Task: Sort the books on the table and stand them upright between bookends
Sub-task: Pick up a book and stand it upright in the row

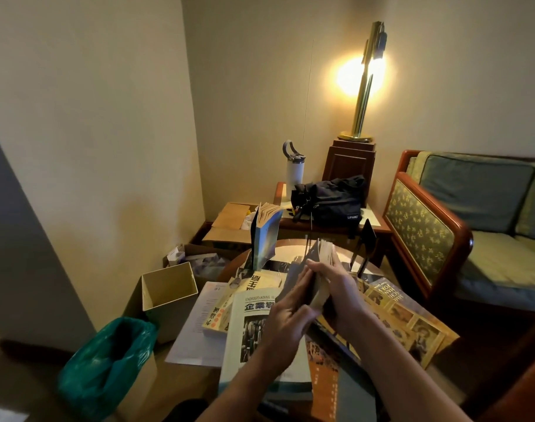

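Grey book (311, 254), yellowed pages fanned; right hand (339, 296) holds it.

- Round table (286, 248), dark glossy top.
- White book (251, 327) lies flat on it.
- Beyond the white book: blue book (264, 239), standing upright.
- Left of it: yellow book (219, 315), flat; paper sheet (193, 333).
- Right of it: picture-covered book (412, 324), flat; black bookend (367, 239), farther back.
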`<state>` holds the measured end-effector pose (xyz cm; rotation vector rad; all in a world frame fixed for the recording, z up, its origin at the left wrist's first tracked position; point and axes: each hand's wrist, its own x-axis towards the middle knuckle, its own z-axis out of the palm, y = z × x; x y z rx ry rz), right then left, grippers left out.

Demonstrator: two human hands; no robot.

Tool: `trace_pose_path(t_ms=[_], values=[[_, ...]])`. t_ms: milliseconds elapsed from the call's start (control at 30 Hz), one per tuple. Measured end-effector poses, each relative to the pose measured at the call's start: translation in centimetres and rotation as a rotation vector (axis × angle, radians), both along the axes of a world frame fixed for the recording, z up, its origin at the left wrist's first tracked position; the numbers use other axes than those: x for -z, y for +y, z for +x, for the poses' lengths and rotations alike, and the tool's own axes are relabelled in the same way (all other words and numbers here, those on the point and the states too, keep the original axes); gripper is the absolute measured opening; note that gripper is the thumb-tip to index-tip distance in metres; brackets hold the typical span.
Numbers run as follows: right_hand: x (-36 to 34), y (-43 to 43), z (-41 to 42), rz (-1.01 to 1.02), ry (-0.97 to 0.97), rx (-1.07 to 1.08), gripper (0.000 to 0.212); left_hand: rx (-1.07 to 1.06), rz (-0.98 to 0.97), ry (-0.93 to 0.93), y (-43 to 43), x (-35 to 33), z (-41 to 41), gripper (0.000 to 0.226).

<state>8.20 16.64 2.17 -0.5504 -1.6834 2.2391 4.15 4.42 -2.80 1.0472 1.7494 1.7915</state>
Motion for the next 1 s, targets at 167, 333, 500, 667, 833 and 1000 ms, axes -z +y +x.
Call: trace_pose_path(t_ms=[167, 333, 500, 667, 833, 1000], values=[[-1.1, 0.7, 0.3, 0.249, -0.016, -0.042, 0.078, -0.011, -0.064, -0.152, 1.2, 1.2, -1.1, 0.073], [-1.6, 1.7, 0.8, 0.387, -0.101, -0.018, 0.061, -0.005, -0.02, -0.137, 2.8, 1.9, -2.1, 0.05], [-1.6, 3.1, 0.1, 0.437, -0.08, 0.053, 0.059, 0.047, -0.15, -0.013, 3.1, -0.1, -4.2, 0.045], [-2.1, 3.8, -2.7, 0.415, -0.033, 0.104, 0.06, 0.034, -0.182, 0.035, 4.1, -1.3, -7.0, 0.062], [-2.2, 5.2, -7.1, 0.422, -0.014, 0.132, 0.064, -0.02, -0.203, 0.079, 5.9, -1.9, -11.0, 0.05], [-2.3, 7.6, -12.2, 0.468, -0.029, 0.155, 0.07, -0.198, -0.367, 0.453, 8.0, -2.6, -16.8, 0.054]])
